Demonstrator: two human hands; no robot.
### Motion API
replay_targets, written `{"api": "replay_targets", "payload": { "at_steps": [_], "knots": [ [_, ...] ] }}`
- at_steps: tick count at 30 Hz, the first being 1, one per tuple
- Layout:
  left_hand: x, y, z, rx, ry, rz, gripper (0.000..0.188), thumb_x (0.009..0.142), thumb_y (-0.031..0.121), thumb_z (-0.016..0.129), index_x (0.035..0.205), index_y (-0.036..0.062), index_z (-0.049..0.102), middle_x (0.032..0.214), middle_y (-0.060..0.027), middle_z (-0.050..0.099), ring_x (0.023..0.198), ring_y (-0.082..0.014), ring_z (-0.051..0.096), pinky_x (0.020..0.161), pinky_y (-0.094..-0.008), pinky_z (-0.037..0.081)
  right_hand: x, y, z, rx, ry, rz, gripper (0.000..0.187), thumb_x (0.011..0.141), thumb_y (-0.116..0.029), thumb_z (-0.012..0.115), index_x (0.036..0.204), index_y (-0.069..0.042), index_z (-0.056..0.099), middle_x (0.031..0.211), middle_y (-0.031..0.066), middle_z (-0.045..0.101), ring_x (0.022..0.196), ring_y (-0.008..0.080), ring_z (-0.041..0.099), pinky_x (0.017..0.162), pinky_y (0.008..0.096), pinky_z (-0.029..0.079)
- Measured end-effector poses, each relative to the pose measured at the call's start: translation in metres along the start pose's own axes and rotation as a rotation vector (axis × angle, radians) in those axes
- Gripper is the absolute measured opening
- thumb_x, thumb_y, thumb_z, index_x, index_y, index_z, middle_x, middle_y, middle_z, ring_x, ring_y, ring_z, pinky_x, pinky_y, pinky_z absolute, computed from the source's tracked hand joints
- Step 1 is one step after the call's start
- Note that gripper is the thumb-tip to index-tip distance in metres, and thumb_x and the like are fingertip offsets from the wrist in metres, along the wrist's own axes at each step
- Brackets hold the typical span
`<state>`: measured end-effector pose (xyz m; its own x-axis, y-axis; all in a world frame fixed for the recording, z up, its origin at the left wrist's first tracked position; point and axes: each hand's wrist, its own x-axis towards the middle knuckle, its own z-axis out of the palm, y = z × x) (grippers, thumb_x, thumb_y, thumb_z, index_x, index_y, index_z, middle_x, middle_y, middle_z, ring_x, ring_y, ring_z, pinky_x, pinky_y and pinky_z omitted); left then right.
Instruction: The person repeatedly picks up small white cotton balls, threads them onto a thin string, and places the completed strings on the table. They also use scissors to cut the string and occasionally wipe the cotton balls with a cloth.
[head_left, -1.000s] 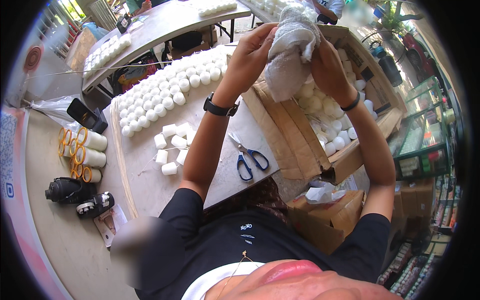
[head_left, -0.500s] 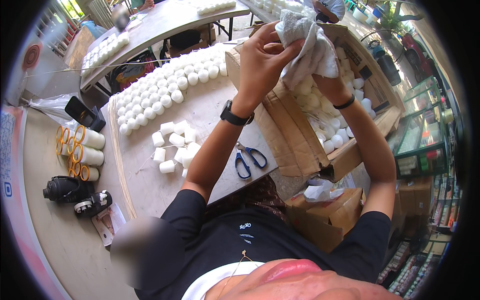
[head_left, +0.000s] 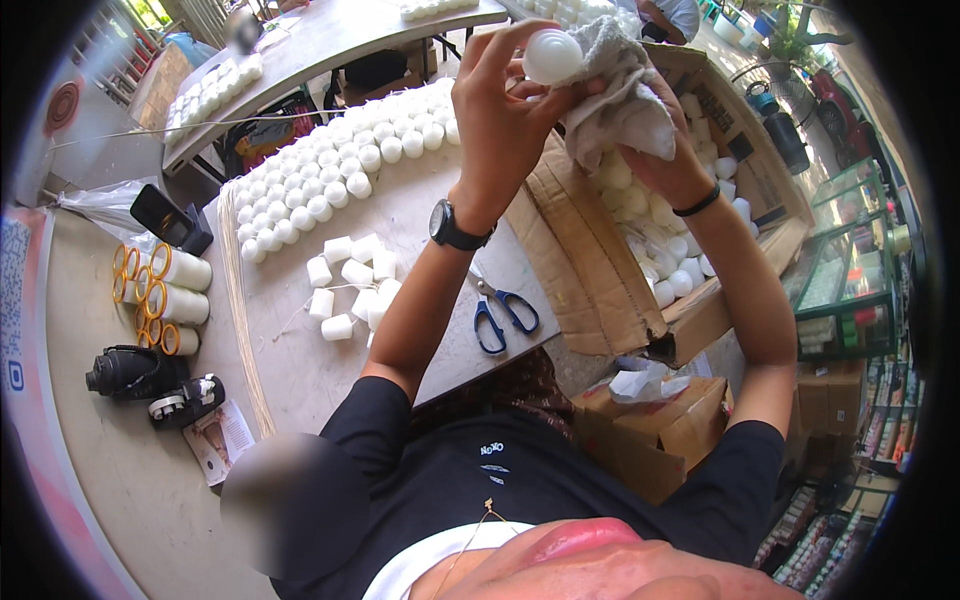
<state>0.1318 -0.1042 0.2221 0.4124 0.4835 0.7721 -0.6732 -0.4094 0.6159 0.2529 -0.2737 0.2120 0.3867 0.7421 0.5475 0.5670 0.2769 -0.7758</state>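
Two hands up near the top of the view, both busy. Left hand [head_left: 497, 120] has its grip curled around a white round-ended piece [head_left: 552, 57], fingers and thumb pinching it from the sides, with the domed face showing, and it's right up against the white cloth [head_left: 620, 105]. Right hand [head_left: 668, 165] is bunched into that cloth; most of those fingers are hidden behind the folds, but the grip looks closed on the fabric. So the piece sits at the cloth's left edge, up in the air, above the open cardboard box [head_left: 575, 270] and its folded-out flap.

That box is loaded with more white pieces [head_left: 690, 270], all jumbled. Left of it, the grey surface [head_left: 455, 345] has long neat rows of white pieces [head_left: 325, 185] toward the far edge, plus a loose cluster of white cylinders [head_left: 340, 290] nearer the left forearm, with some thin string among them. Blue-handled scissors [head_left: 507, 318] lie between that forearm and the flap. Over on the left there's a bundle of pale string [head_left: 243, 330] along the edge, then stacked white rolls with orange rims [head_left: 180, 290] and an open black case [head_left: 170, 220].
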Motion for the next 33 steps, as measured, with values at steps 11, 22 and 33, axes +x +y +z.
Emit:
{"api": "replay_targets", "payload": {
  "at_steps": [11,22,33],
  "knots": [
    [-0.006,-0.050,-0.091,0.116,-0.029,-0.125,0.039,0.089,0.013,0.075,0.121,-0.0036,0.061,0.099,-0.0127,0.069,0.090,-0.0206,0.071,0.084,-0.0294,0.060,0.037,-0.028,-0.038,-0.674,0.209,0.095,0.030,0.087,-0.003,0.061,0.117,-0.003,0.063,0.097,0.0074,0.067,0.086,0.0096,0.062,0.074,0.0263,0.051],
    [-0.103,-0.109,-0.154,0.787,-0.376,-0.614,0.043,0.079,0.018,0.083,0.116,0.0034,0.067,0.094,-0.0119,0.074,0.079,-0.0181,0.071,0.073,-0.0313,0.055,0.038,-0.029,-0.072,-1.066,0.207,0.208,0.031,0.086,-0.034,0.068,0.087,-0.003,0.072,0.080,0.0147,0.068,0.073,0.0274,0.065,0.068,0.0378,0.049],
    [-0.139,-0.131,-0.150,1.006,-0.687,-0.674,0.047,0.069,0.007,0.084,0.113,0.0049,0.067,0.109,-0.0203,0.067,0.104,-0.0353,0.065,0.091,-0.0421,0.050,0.000,0.022,-0.064,-1.299,-0.503,0.818,0.074,0.083,-0.070,0.059,0.103,0.000,0.072,0.103,0.0192,0.072,0.102,0.0356,0.067,0.092,0.0514,0.048]
  ]
}}
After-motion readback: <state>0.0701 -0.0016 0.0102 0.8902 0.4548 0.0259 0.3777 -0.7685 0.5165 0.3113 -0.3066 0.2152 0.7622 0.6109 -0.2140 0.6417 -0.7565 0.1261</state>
